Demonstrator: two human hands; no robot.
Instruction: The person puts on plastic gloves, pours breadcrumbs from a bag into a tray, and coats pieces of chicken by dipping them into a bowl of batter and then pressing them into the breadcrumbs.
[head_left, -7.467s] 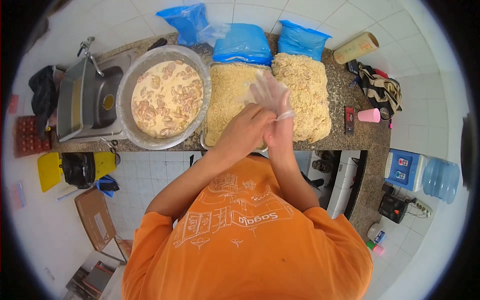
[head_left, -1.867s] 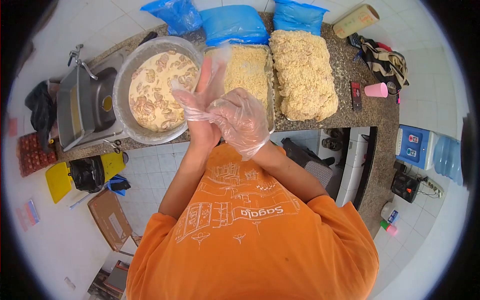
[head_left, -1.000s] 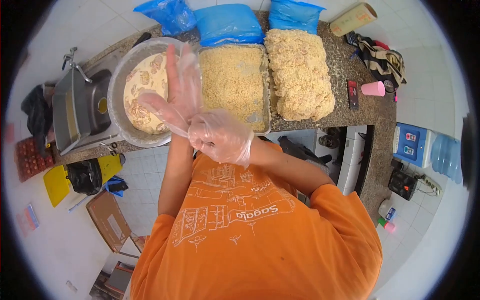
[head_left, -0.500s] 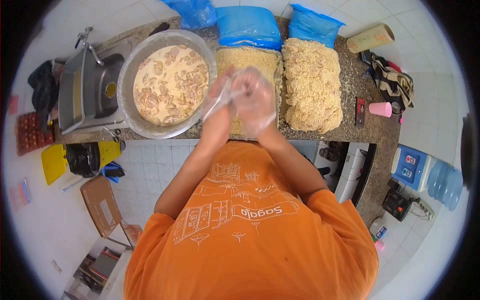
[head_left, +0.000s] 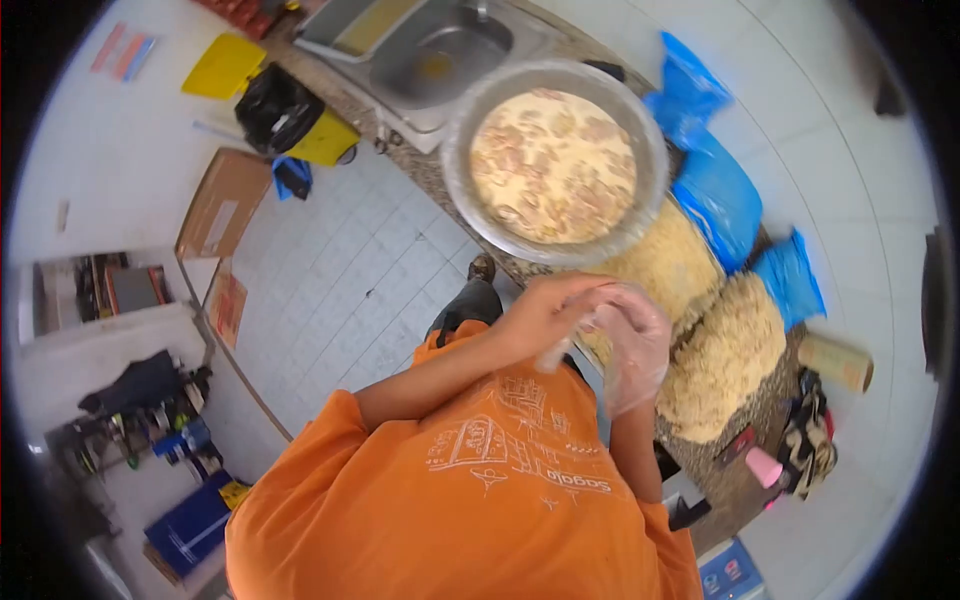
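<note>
My left hand (head_left: 545, 312) looks bare, its closed fingers meeting the fingertips of my right hand. A clear plastic glove covers my right hand (head_left: 640, 345), whose fingers are curled inward. Loose clear plastic (head_left: 556, 352), seemingly another glove, hangs between the two hands; just where each hand grips it is blurred. Both hands are in front of my orange shirt, near the counter edge. Beyond them stands a large metal basin (head_left: 455, 165) of meat pieces in pale batter (head_left: 550, 165). A tray of crumbs (head_left: 660, 260) lies beside a heap of crumb-coated pieces (head_left: 728, 360).
Blue plastic bags (head_left: 720, 195) line the wall side of the counter. A steel sink (head_left: 440, 65) adjoins the basin. Farther right are a cardboard roll (head_left: 835, 362) and a pink cup (head_left: 764, 467). On the floor side stand a yellow bin (head_left: 325, 138) and a cardboard box (head_left: 228, 205).
My view has turned toward the left, so the counter now runs diagonally. My hands have moved back from over the crumb tray, and the left one now appears out of its glove.
</note>
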